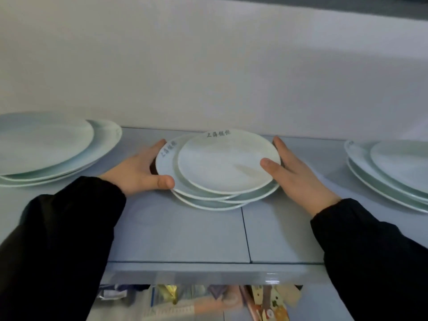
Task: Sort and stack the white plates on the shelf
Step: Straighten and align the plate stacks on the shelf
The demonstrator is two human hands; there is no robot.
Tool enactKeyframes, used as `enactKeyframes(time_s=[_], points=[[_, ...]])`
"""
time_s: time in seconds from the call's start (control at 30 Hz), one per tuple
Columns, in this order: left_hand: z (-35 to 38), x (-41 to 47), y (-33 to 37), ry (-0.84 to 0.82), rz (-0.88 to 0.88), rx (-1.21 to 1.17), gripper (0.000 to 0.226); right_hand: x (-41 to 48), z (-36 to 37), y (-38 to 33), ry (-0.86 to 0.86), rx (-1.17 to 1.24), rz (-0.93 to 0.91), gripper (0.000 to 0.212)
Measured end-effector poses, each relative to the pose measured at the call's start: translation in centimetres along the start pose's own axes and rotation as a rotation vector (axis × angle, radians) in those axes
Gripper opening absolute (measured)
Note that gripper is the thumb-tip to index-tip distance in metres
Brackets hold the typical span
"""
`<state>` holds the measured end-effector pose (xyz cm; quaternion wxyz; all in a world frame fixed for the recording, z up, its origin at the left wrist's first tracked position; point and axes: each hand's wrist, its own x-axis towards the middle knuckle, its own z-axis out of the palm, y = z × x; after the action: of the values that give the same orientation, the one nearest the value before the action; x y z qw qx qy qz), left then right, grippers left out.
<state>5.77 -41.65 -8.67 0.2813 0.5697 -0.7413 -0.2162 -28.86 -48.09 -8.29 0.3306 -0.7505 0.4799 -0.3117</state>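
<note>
Both hands clasp the middle stack (pixel 222 165) of small white plates by its edges. The left hand (pixel 139 170) curls round the left rim with its thumb at the front, and the right hand (pixel 298 177) hugs the right side, thumb resting on the top plate. The stack sits unevenly at the centre of the pale shelf (pixel 185 235). Larger plates lie in a left stack (pixel 46 144) and a right stack (pixel 398 167), well apart. The sleeves (pixel 69 239) are black.

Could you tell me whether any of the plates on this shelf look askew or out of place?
Yes. The middle stack is untidy: its plates are fanned out, rims offset rather than lined up. The left hand and right hand hold its sides. The left stack also has its top plate shifted off centre.
</note>
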Motion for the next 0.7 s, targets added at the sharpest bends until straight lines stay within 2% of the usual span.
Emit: enactKeyframes(time_s=[0.07, 0.17, 0.3, 0.4, 0.47, 0.53, 0.7], points=[[0.3, 0.2, 0.4, -0.023, -0.039, 0.032, 0.133, 0.0, 0.2, -0.1, -0.026, -0.034, 0.001, 0.083], [1.1, 0.2, 0.8, -0.074, 0.018, -0.049, 0.107, 0.0, 1.1, -0.5, -0.124, -0.096, 0.004, 0.086], [1.5, 0.3, 0.8, -0.085, 0.054, -0.104, 0.108, 0.0, 1.8, -1.0, -0.213, -0.165, -0.018, 0.106], [1.3, 0.2, 0.6, -0.053, 0.027, -0.117, 0.103, -0.3, 1.4, -1.1, -0.237, -0.133, -0.061, 0.103], [1.3, 0.3, 0.3, -0.016, 0.008, -0.12, 0.101, -0.4, 1.2, -1.0, -0.249, -0.098, -0.091, 0.092], [1.2, 0.3, 0.1, -0.039, 0.025, -0.157, 0.098, -0.3, 1.0, -0.8, -0.257, -0.105, -0.1, 0.089], [1.3, 0.4, -0.1, -0.086, 0.038, -0.142, 0.11, 0.2, 1.0, -0.2, -0.279, -0.138, -0.146, 0.097]])
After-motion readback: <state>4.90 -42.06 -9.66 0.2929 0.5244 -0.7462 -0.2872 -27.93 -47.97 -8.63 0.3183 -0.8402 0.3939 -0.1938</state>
